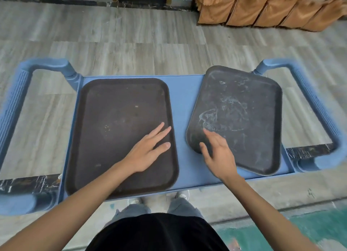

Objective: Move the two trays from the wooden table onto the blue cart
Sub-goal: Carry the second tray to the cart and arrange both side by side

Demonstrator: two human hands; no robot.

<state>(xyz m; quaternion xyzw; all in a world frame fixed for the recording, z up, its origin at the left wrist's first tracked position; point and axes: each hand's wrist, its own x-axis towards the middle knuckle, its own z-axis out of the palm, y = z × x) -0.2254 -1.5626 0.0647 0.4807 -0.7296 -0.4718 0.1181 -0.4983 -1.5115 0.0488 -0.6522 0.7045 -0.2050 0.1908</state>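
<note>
Two dark brown trays lie on the blue cart (184,104). The left tray (112,119) sits square, its near edge over the cart's front lip. The right tray (244,110) is skewed, smeared with white marks, its far corner over the cart's back edge. My left hand (148,151) hovers flat over the left tray's near right part, fingers spread, holding nothing. My right hand (217,153) is at the right tray's near left corner, fingers apart and curled, fingertips on or just above the rim; I cannot tell if they touch.
The cart has a blue looped handle at the left (16,100) and at the right (315,104). Grey tiled floor (131,35) lies beyond. Chairs with tan covers (272,6) stand at the back right. A green floor patch (309,228) is near my right.
</note>
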